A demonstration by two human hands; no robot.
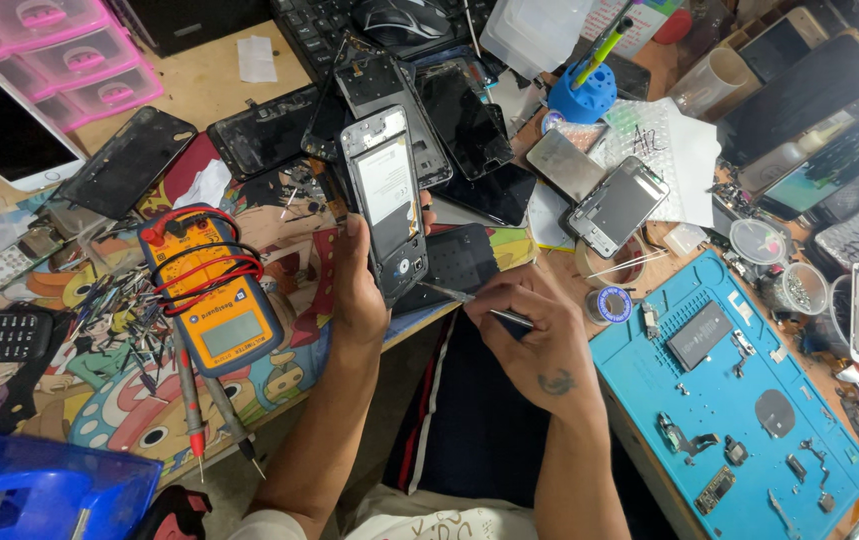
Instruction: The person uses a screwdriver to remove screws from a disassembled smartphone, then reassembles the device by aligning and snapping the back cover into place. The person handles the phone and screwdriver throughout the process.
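Close to the person, the right hand (539, 340) is curled tight around thin metal tweezers (469, 300), and their pointed tip touches the bottom edge of an opened phone (389, 205). The left hand (364, 285) grips this phone from its left side, with the thumb along the edge and the fingers wrapped behind it. The phone is held up above the desk edge, standing almost straight up and leaning a little. Its back cover is off. It has a dark frame, a big pale grey plate in the middle, and a small round part near the bottom. Just to the left on the cartoon mat (99, 400) lies an orange meter (214, 290) with red and black wires coiled on top, and its two probes (211, 415) point toward the person. A pile of small metal bits (119, 300) lies beside the meter. To the right sits a blue work mat (739, 400) with a dark flat battery (701, 335) and tiny parts on it. Near it is a small roll of wire (609, 305). Farther back, many dark phone screens (469, 120) and frames lie in a heap. A blue tool stand (582, 95) holds a green pen-shaped tool. Pink drawers (69, 60) stand in the far left corner.
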